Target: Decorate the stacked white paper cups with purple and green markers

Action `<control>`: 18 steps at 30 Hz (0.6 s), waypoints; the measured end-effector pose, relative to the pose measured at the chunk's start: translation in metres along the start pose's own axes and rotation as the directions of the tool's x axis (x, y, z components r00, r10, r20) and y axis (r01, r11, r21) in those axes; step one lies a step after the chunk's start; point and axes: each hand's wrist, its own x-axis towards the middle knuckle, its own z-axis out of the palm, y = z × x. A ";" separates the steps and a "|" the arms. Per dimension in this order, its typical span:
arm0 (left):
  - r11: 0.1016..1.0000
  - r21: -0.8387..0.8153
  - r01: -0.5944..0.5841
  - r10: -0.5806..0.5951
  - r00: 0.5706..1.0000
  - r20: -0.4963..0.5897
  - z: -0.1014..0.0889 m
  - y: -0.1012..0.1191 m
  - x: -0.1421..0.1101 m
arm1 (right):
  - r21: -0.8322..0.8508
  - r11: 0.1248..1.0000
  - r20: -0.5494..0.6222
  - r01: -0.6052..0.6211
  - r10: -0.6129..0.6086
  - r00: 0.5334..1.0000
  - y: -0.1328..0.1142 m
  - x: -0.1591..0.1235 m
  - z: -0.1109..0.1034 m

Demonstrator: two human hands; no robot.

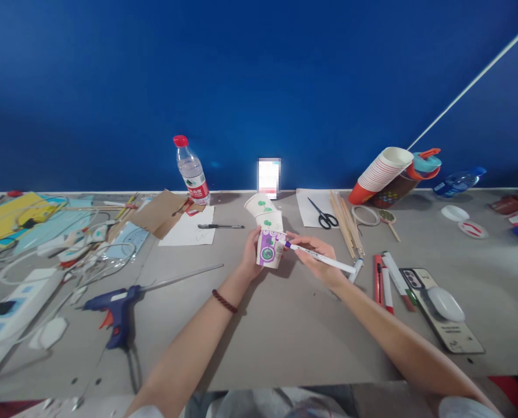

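My left hand (252, 256) is closed around the side of a paper cup (269, 249) with purple and green drawing on it. Between the fingers of my right hand (317, 258) is a white marker (324, 260) with a purple tip end, which points at the cup's right side near its upper edge. Whether the tip touches the cup I cannot tell. Just behind the held cup are two more white paper cups with green prints, a nearer one (271, 220) and a farther tilted one (258, 203).
Left of me lie a blue glue gun (118, 307), a power strip (17, 313) and cables. A water bottle (192, 171), a black pen (221, 226) and scissors (324, 216) lie farther back. Stacked cups (378, 174), wooden sticks (345, 223), markers (387, 284) and a phone (448, 325) are on the right.
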 end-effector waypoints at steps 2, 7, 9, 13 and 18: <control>1.000 -0.014 0.005 -0.005 1.000 0.004 -0.001 -0.001 0.001 | 0.012 1.000 0.025 0.012 -0.012 1.000 0.000 0.000 0.000; 0.999 -0.034 -0.018 0.018 1.000 0.002 -0.002 -0.001 0.001 | 0.006 1.000 0.065 0.003 -0.004 0.998 0.002 -0.001 -0.001; 0.999 -0.034 -0.026 0.026 1.000 0.005 -0.001 -0.001 0.000 | -0.005 1.000 0.080 -0.009 0.010 0.997 0.003 -0.001 -0.001; 0.999 -0.049 -0.015 0.016 1.000 0.012 0.002 0.000 -0.001 | -0.021 1.000 0.088 -0.023 0.024 0.996 0.003 -0.002 -0.001; 0.998 -0.063 -0.015 0.015 1.000 0.009 0.000 0.000 0.000 | -0.002 1.000 0.068 -0.013 0.013 0.998 0.003 -0.002 -0.001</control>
